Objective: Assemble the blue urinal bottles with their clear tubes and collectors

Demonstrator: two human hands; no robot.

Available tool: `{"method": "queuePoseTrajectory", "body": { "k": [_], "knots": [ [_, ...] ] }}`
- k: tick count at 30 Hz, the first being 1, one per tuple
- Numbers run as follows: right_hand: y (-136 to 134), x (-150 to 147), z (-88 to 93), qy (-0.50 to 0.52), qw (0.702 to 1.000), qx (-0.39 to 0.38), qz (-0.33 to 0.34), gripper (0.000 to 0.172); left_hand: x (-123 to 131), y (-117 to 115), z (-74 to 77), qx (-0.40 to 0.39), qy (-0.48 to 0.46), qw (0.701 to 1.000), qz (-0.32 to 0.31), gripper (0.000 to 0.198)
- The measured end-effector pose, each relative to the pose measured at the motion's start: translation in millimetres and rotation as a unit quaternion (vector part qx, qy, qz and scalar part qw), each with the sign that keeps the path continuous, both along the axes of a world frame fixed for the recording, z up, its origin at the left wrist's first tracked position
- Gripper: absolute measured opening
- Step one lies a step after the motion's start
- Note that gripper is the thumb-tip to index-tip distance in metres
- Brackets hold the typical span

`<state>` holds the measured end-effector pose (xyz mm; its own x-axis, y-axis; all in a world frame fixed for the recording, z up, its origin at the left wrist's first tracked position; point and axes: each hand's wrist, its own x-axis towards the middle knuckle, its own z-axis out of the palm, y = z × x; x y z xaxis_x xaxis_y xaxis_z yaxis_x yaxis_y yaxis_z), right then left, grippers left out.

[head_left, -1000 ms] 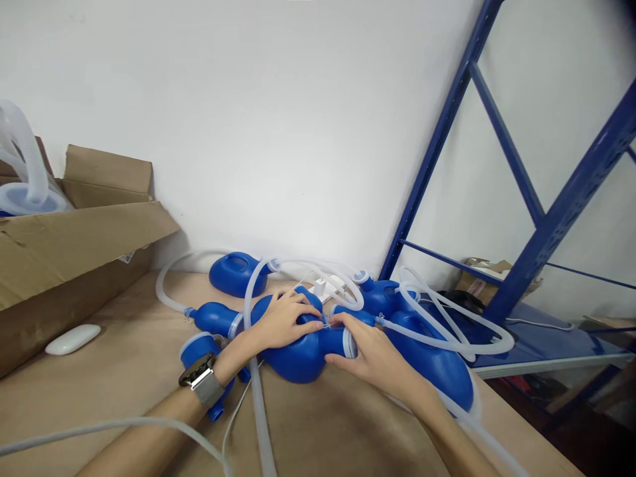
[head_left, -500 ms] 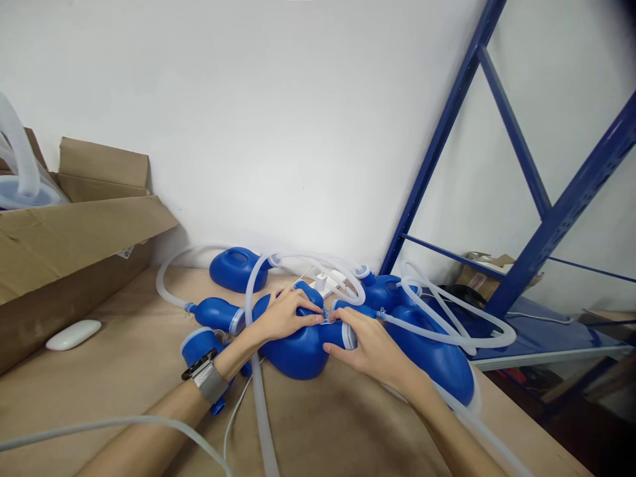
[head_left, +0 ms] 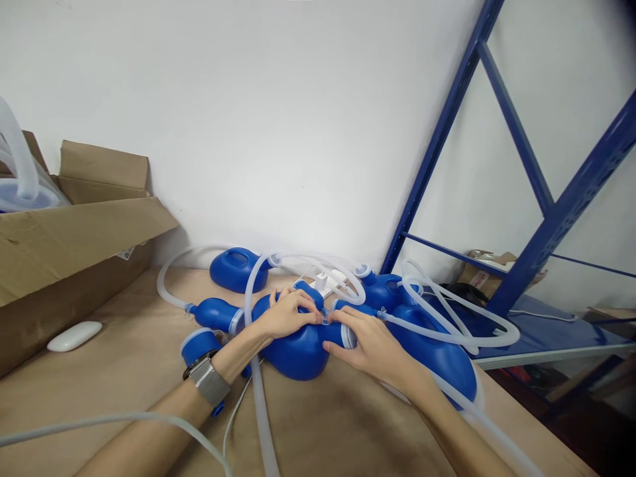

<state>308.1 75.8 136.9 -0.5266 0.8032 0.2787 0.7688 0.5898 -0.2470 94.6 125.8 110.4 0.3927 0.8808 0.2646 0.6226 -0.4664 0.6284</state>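
Observation:
A blue plastic bottle (head_left: 298, 354) lies on its side on the table, its white-rimmed mouth pointing right. My left hand (head_left: 291, 315) rests over the bottle's body, thumb and index fingertips closed together beside a small clear piece (head_left: 326, 317) near the neck. What those fingertips pinch is too small to make out. My right hand (head_left: 368, 341) grips the bottle's neck, with the thumb on the near side and the fingers over the top. A pale hose (head_left: 261, 411) passes across in front of the bottle, by my left wrist, which wears a watch with a metal-mesh strap.
Several other blue bottles with pale hoses lie around, one (head_left: 236, 268) at the back and one (head_left: 434, 351) at right. A white computer mouse (head_left: 74, 336) and a cardboard box (head_left: 74, 245) are at left. A white power strip (head_left: 330, 281) sits behind; blue shelving (head_left: 527, 265) stands right.
The left index fingertip has curled down nearer the thumb beside the small clear piece. The right hand and the bottle have barely moved.

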Motion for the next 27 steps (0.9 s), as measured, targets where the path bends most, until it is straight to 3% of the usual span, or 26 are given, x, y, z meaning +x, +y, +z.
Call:
{"method": "queuePoseTrajectory", "body": {
  "k": [10,13,15,18,19,21,24,27],
  "knots": [
    [1.8,2.5,-3.7,-0.020,1.000,0.010,-0.004,0.029,9.9,-4.3,4.7,-0.018,0.007,0.998,0.052,0.013],
    [1.4,2.6,-7.7,-0.026,0.999,0.037,-0.017,0.039,6.1,-3.7,4.9,-0.013,0.003,0.999,0.040,0.013],
    [-2.4,4.9,-17.5,-0.011,0.993,0.113,-0.035,0.048,3.3,-3.1,4.7,-0.008,0.003,0.999,0.034,0.014],
    [-13.8,15.1,-44.4,0.022,0.984,0.175,-0.016,0.029,-0.1,-2.2,3.6,-0.003,0.001,1.000,0.027,0.029],
    [-17.9,20.1,-54.8,0.028,0.987,0.155,0.007,0.026,-1.0,-1.9,3.1,-0.001,0.001,1.000,0.022,0.035],
    [-23.6,31.4,-73.7,0.044,0.994,0.092,0.035,0.037,-2.9,-1.3,2.0,0.002,0.004,1.000,0.008,0.035],
    [-20.7,46.5,-89.9,0.148,0.988,-0.004,-0.050,0.054,-6.3,-0.2,0.7,0.010,0.012,1.000,-0.013,0.026],
    [-8.0,52.4,-92.5,0.290,0.944,-0.132,-0.085,0.062,-10.3,-0.4,0.8,0.016,0.023,0.999,-0.033,0.028]
  ]
}}
